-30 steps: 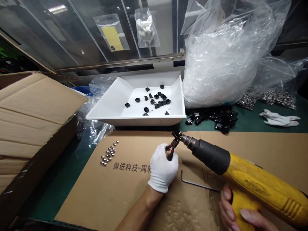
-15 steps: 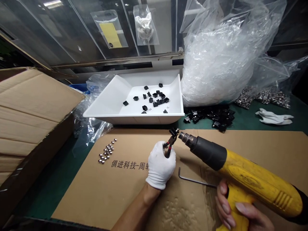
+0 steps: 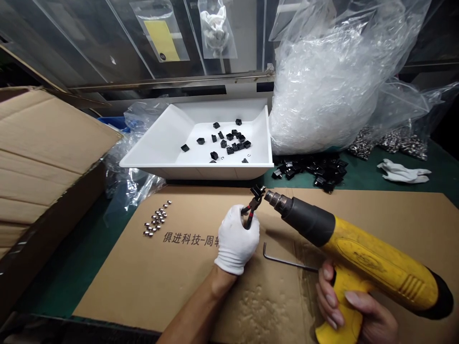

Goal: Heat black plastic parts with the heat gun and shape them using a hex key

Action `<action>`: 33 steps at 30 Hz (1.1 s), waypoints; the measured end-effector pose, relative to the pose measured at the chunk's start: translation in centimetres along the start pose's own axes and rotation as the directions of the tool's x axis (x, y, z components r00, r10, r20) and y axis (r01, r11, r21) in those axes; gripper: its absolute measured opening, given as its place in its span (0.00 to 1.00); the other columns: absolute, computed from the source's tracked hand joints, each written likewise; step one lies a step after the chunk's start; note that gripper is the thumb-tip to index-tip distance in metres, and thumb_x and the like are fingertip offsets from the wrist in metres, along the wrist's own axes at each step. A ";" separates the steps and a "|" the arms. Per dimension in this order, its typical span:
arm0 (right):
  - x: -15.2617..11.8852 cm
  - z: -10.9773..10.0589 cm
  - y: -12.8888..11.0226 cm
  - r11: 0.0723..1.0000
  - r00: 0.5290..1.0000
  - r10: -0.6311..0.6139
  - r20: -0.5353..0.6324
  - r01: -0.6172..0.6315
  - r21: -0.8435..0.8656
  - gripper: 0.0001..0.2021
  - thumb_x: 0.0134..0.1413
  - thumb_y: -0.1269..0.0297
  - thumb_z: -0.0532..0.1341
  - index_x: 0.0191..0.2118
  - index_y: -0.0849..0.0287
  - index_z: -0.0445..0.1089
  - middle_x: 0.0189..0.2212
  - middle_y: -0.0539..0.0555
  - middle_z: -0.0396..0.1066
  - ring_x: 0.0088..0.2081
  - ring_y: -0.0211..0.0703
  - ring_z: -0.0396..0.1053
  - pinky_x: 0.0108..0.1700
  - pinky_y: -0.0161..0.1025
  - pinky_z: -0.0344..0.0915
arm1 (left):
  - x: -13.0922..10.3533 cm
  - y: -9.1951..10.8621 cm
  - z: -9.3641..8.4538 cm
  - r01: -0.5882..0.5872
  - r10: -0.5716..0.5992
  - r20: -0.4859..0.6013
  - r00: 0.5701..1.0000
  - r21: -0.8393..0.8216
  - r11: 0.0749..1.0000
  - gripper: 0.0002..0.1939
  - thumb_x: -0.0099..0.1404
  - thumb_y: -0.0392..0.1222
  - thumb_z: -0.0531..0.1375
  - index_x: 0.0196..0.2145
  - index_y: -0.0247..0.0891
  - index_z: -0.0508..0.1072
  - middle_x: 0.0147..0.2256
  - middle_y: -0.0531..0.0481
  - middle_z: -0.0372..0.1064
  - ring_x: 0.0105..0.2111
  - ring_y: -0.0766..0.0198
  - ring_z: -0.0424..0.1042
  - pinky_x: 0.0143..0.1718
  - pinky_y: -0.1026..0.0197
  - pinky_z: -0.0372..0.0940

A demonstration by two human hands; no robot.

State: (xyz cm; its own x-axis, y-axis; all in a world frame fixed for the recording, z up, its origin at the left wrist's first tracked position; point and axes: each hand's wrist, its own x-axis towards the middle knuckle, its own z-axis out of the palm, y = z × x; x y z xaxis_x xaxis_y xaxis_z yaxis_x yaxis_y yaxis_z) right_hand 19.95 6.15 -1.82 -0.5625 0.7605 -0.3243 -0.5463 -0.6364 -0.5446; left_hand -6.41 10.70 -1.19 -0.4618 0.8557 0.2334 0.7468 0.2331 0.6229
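My left hand, in a white glove, is wrapped round a pair of pliers with dark and red handles. A small black part with a shiny metal piece sits in the jaws. My bare right hand grips the yellow handle of a heat gun. Its metal nozzle points left and lies just beside the black part, a small gap between them. Under the gun, a hex key rests on the cardboard sheet.
Beyond the cardboard stands a white tray of black parts. Small metal pieces lie left. Black parts, a glove and a large plastic bag are at the back right. An open carton stands left.
The whole view has shifted slightly, with things appearing a little higher and further left. Both hands keep their holds, and the nozzle stays beside the black part.
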 end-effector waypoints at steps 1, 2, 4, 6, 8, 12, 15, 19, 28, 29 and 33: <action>0.0 0.0 0.0 1.000 1.000 -0.001 0.003 0.001 -0.002 0.15 0.51 0.57 0.68 0.43 0.56 0.70 0.28 0.52 0.69 0.22 0.37 0.62 0.27 0.38 0.61 | 0.0 0.0 0.0 0.000 0.000 0.000 1.000 0.000 1.000 0.03 0.65 0.39 0.59 0.38 0.43 0.67 0.34 0.49 0.74 0.35 0.54 0.75 0.38 0.57 0.64; 0.0 0.0 0.0 1.000 1.000 -0.002 0.008 0.002 -0.004 0.15 0.51 0.57 0.68 0.43 0.56 0.70 0.28 0.52 0.69 0.22 0.37 0.62 0.27 0.38 0.61 | 0.0 0.0 0.0 0.001 -0.001 0.001 1.000 0.001 1.000 0.03 0.65 0.40 0.59 0.37 0.43 0.67 0.34 0.49 0.74 0.35 0.54 0.75 0.38 0.57 0.65; 0.0 0.0 -0.1 1.000 1.000 -0.007 0.018 0.008 -0.009 0.14 0.51 0.57 0.68 0.43 0.56 0.71 0.28 0.52 0.69 0.22 0.37 0.62 0.26 0.37 0.61 | 0.1 0.1 0.0 0.002 -0.002 0.002 1.000 0.003 1.000 0.03 0.65 0.40 0.59 0.37 0.43 0.67 0.34 0.49 0.74 0.35 0.54 0.75 0.38 0.57 0.65; 0.0 0.0 -0.1 1.000 1.000 -0.008 0.020 0.008 -0.010 0.15 0.51 0.57 0.68 0.43 0.56 0.71 0.28 0.52 0.69 0.22 0.37 0.62 0.26 0.37 0.61 | 0.0 0.1 -0.1 0.002 -0.002 0.003 1.000 0.004 1.000 0.03 0.65 0.40 0.59 0.38 0.43 0.68 0.35 0.49 0.74 0.35 0.54 0.75 0.39 0.56 0.65; 0.0 -0.1 -0.1 1.000 1.000 -0.003 0.019 0.003 -0.009 0.15 0.51 0.56 0.68 0.42 0.56 0.71 0.28 0.52 0.68 0.22 0.37 0.62 0.26 0.37 0.61 | 0.0 0.0 -0.1 0.001 -0.001 0.004 1.000 0.006 1.000 0.03 0.65 0.40 0.59 0.38 0.43 0.68 0.35 0.48 0.75 0.35 0.54 0.75 0.39 0.56 0.65; 0.0 -0.3 -0.3 1.000 0.999 0.012 0.031 -0.012 -0.005 0.15 0.50 0.56 0.68 0.42 0.56 0.71 0.27 0.51 0.68 0.22 0.36 0.63 0.25 0.37 0.61 | 0.0 -0.2 0.1 -0.004 0.004 0.009 1.000 0.001 1.000 0.04 0.65 0.40 0.60 0.38 0.43 0.68 0.35 0.49 0.75 0.36 0.54 0.75 0.39 0.57 0.65; 0.1 -0.4 -0.4 1.000 0.999 0.023 0.042 -0.023 -0.001 0.15 0.50 0.56 0.69 0.42 0.56 0.71 0.27 0.51 0.69 0.22 0.36 0.63 0.25 0.36 0.62 | 0.0 -0.2 0.1 -0.004 0.004 0.009 1.000 -0.006 1.000 0.04 0.65 0.40 0.60 0.38 0.43 0.67 0.35 0.49 0.74 0.36 0.54 0.75 0.39 0.57 0.65; 0.1 -0.5 -0.4 0.999 0.998 0.026 0.053 -0.028 0.020 0.14 0.51 0.57 0.68 0.42 0.56 0.71 0.28 0.52 0.69 0.22 0.36 0.63 0.25 0.36 0.61 | -0.1 -0.2 0.0 -0.003 0.003 0.007 1.000 -0.005 1.000 0.03 0.66 0.41 0.59 0.37 0.44 0.67 0.32 0.51 0.73 0.34 0.55 0.74 0.38 0.57 0.64; 0.1 -0.3 -0.6 0.999 0.998 0.040 0.043 -0.040 -0.006 0.15 0.50 0.55 0.68 0.42 0.54 0.71 0.27 0.52 0.69 0.21 0.37 0.63 0.25 0.37 0.61 | -0.1 -0.3 -0.1 -0.005 0.005 0.013 1.000 -0.003 1.000 0.04 0.65 0.40 0.60 0.37 0.44 0.67 0.33 0.50 0.74 0.33 0.56 0.74 0.37 0.58 0.64; 0.1 -0.3 -0.6 0.999 0.998 0.041 0.044 -0.041 -0.008 0.15 0.50 0.55 0.68 0.42 0.54 0.71 0.27 0.52 0.69 0.21 0.37 0.63 0.25 0.37 0.61 | -0.1 -0.3 -0.1 -0.005 0.005 0.013 1.000 -0.002 1.000 0.04 0.65 0.40 0.60 0.37 0.44 0.67 0.33 0.50 0.74 0.33 0.56 0.74 0.37 0.58 0.64; 0.1 -0.2 -0.8 0.999 0.998 0.043 0.046 -0.042 -0.021 0.14 0.50 0.55 0.68 0.42 0.54 0.71 0.27 0.51 0.69 0.21 0.37 0.63 0.25 0.38 0.61 | -0.1 -0.3 -0.2 -0.005 0.005 0.020 1.000 0.003 1.000 0.03 0.66 0.41 0.60 0.37 0.44 0.67 0.33 0.50 0.73 0.33 0.56 0.74 0.36 0.58 0.63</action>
State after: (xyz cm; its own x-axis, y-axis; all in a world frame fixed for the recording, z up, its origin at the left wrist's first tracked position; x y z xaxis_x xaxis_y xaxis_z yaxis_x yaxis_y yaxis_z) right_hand 20.42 6.76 -1.61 -0.6132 0.7257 -0.3119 -0.5092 -0.6650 -0.5463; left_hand -6.64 10.44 -1.24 -0.4481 0.8660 0.2218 0.7505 0.2296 0.6197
